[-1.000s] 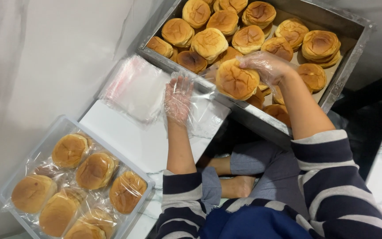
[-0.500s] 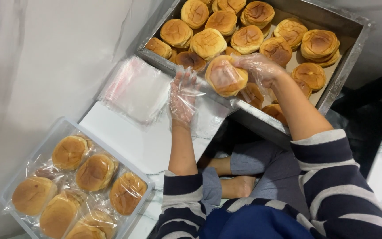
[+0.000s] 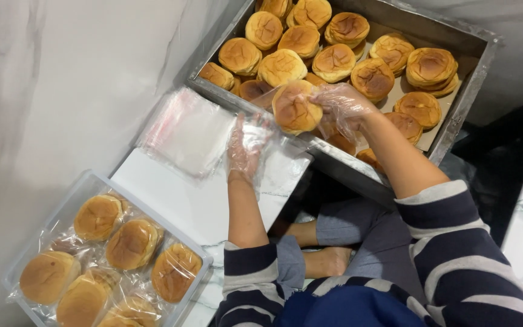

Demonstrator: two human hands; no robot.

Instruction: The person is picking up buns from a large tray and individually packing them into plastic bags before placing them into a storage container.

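My right hand (image 3: 345, 106), in a thin clear glove, holds a round golden bun (image 3: 295, 108) just over the near rim of a metal tray (image 3: 462, 100) full of buns. My left hand (image 3: 244, 147), also gloved, holds a clear plastic bag (image 3: 278, 158) open just below and left of the bun. The bun's lower edge is at the bag's mouth. A stack of clear bags (image 3: 190, 132) lies on a white board (image 3: 171, 197) left of my left hand.
A clear plastic bin (image 3: 74, 209) at lower left holds several bagged buns (image 3: 133, 243). A pale marbled floor surrounds it. My legs in grey trousers (image 3: 358, 236) and a bare foot (image 3: 328, 261) lie below the tray. A dark gap lies right of the tray.
My right hand has carried the bun leftward, out over the tray rim toward my left hand. My left hand has risen slightly and holds the bag closer to the bun.
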